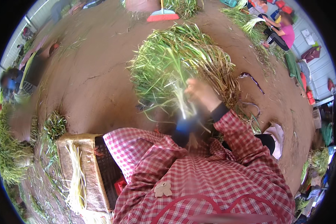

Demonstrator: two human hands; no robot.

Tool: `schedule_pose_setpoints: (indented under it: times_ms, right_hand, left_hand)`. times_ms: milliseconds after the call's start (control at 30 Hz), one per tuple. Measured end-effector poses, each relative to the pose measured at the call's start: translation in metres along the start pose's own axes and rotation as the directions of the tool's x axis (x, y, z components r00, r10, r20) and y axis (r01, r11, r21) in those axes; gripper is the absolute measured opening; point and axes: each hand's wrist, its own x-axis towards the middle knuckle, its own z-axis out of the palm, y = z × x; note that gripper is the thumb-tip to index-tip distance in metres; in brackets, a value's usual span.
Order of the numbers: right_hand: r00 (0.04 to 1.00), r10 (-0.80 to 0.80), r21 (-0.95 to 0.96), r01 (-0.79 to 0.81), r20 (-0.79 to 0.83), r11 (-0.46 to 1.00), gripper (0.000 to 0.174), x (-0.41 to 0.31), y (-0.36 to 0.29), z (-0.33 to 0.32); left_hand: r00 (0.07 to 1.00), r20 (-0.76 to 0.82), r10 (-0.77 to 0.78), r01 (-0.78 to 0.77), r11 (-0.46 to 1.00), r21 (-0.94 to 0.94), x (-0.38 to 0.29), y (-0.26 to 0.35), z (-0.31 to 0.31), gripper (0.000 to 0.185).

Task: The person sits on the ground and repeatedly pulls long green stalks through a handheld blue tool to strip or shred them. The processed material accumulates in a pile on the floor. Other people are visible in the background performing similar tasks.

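My left hand (pixel 187 124), blurred and apparently in a blue glove, is low in front of my body. Long leafy green stalks with pale white stems (pixel 182 103) rise from it, so it grips their lower ends. Just to the right of those stems is my right hand (pixel 200 91), bare and blurred, with its fingers curled; whether it holds a leaf cannot be seen. Behind both hands lies a large heap of green leafy stalks (pixel 168 53) on the dirt floor, its brown root ends towards the right.
At my left a cloth-covered crate (pixel 100 168) bears peeled pale stalks (pixel 77 179). A broom (pixel 163 15) stands beyond the heap. A dark strap (pixel 253 79) lies right of it. People (pixel 284 32) sit at the upper right. More greens (pixel 8 145) lie far left.
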Motion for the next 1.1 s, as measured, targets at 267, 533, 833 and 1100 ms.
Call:
schedule_pose_setpoints:
  times_ms: [267, 533, 833, 1100]
  right_hand:
    - [0.954, -0.079, -0.734, 0.275, 0.29, 0.62, 0.024, -0.078, -0.004, 0.006]
    - [0.804, -0.566, -0.886, 0.117, -0.181, 0.449, 0.004, 0.071, -0.013, -0.098]
    - [0.696, -0.578, -0.844, -0.075, -0.426, 0.531, 0.006, 0.096, -0.072, -0.122]
    - [0.955, 0.184, 0.153, -0.151, -0.232, 0.977, 0.018, -0.046, -0.028, -0.045]
  left_hand:
    - [0.981, -0.156, 0.112, -0.111, 0.994, 0.009, -0.007, 0.049, -0.003, 0.028]
    - [0.841, -0.105, 0.53, -0.461, 0.602, -0.652, -0.012, 0.097, -0.007, 0.031]
    - [0.965, -0.255, 0.07, -0.227, 0.714, -0.663, -0.001, 0.071, 0.018, 0.027]
    - [0.983, 0.135, 0.124, -0.023, 0.816, -0.577, 0.011, 0.056, 0.007, 0.034]
